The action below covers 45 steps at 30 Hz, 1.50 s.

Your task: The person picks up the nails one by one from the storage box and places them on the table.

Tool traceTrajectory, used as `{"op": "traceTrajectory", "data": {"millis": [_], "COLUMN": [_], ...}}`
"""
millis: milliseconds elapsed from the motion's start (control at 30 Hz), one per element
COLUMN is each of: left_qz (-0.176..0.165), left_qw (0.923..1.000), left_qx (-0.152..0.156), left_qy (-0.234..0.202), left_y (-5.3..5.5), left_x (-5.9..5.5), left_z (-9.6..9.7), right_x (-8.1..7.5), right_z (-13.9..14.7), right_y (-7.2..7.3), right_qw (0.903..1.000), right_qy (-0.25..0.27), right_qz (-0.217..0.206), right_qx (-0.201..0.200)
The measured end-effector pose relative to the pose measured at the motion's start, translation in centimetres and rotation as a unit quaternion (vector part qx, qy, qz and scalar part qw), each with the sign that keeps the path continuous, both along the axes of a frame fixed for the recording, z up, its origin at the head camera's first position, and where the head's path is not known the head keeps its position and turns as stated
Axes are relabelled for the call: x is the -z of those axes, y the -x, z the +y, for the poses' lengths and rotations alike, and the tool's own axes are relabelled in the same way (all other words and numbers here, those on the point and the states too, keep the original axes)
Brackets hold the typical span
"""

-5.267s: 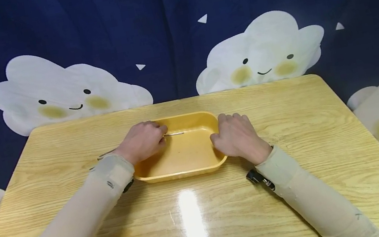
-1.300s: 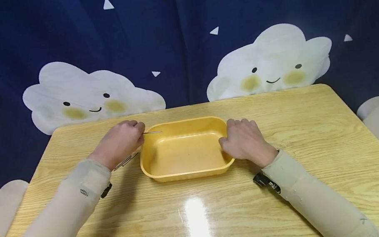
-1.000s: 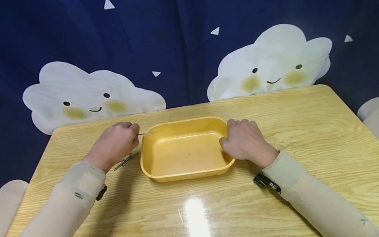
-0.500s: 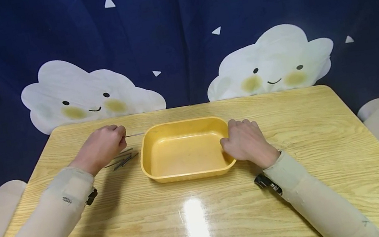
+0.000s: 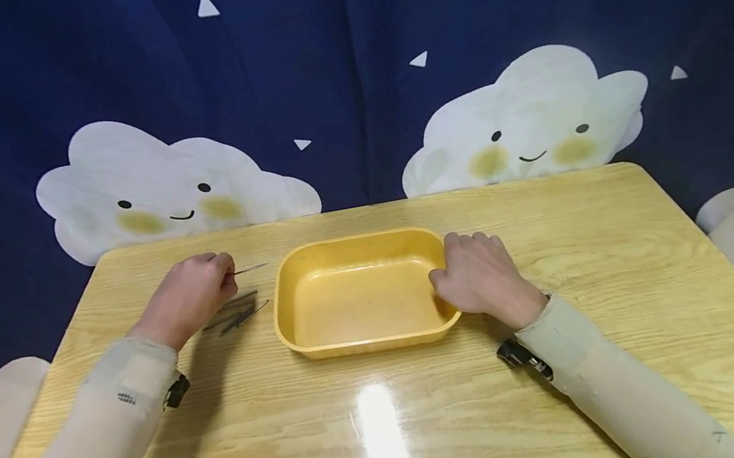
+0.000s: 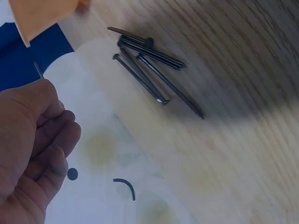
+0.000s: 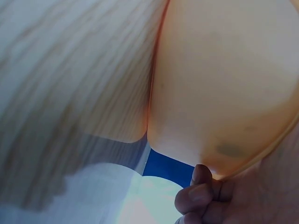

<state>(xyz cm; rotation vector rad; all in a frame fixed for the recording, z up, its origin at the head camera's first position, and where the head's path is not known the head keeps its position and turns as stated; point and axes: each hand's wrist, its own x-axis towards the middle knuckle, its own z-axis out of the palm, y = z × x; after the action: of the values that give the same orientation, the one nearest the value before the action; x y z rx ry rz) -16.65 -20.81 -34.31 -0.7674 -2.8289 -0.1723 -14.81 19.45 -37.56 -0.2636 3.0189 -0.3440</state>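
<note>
My left hand [image 5: 191, 297] pinches a thin metal nail [image 5: 252, 268] in the head view, its shaft sticking out rightward, short of the tray's left end. In the left wrist view only the nail's tip [image 6: 38, 69] shows past the fingers; the rest is hidden in the hand. Just below and right of that hand, several loose dark nails [image 6: 161, 79] lie in a crossed pile on the table. A yellow plastic tray [image 5: 372, 342] stands mid-table, its bare floor showing. My right hand [image 5: 481, 274] grips the tray's right rim, fingers curled over it.
The wooden table [image 5: 303, 453] carries a bright light reflection in front of the tray. A dark blue curtain [image 5: 338, 62] with printed clouds hangs right behind the table's far edge. A black wrist camera [image 5: 524, 359] sits under the right sleeve.
My left hand has drawn leftward out of the tray with the nail and come slightly nearer, uncovering more of the nail pile. My right hand keeps its hold on the tray.
</note>
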Motion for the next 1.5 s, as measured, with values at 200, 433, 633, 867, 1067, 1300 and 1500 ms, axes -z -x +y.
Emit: {"op": "traceTrajectory", "data": {"millis": [200,433,633,867,1067,1300,1500], "left_qz": [-0.017,-0.051,-0.073,-0.081,-0.089,-0.125,-0.136], "left_qw": [0.9992,0.9975,0.9953,0.9944,0.9938,0.9896,0.9877], "left_qx": [-0.034,-0.045,-0.055,-0.059,-0.054,-0.058,-0.062], "left_qy": [0.011,0.019,0.03,0.035,0.039,0.042,0.045], "left_y": [0.3,0.6,0.6,0.8,1.1,1.6,2.0], "left_x": [0.7,1.3,2.0,2.7,3.1,3.5,3.7], "left_z": [-1.0,-1.5,-1.8,-2.0,-1.9,-2.0,-1.8], "right_x": [-0.1,-0.1,-0.1,-0.1,0.0,0.1,0.1], "right_z": [-0.2,-0.3,-0.3,-0.3,-0.2,-0.1,0.1], "right_y": [-0.1,0.0,-0.1,-0.1,-0.1,0.0,0.0], "right_qw": [0.9999,0.9999,0.9999,0.9998,0.9998,0.9998,0.9999], "right_qy": [0.006,0.001,-0.001,-0.004,-0.006,-0.005,-0.002], "right_qz": [0.009,0.015,0.01,0.016,0.018,0.018,0.013], "right_qx": [-0.003,-0.001,-0.004,-0.005,-0.005,-0.004,0.0]}}
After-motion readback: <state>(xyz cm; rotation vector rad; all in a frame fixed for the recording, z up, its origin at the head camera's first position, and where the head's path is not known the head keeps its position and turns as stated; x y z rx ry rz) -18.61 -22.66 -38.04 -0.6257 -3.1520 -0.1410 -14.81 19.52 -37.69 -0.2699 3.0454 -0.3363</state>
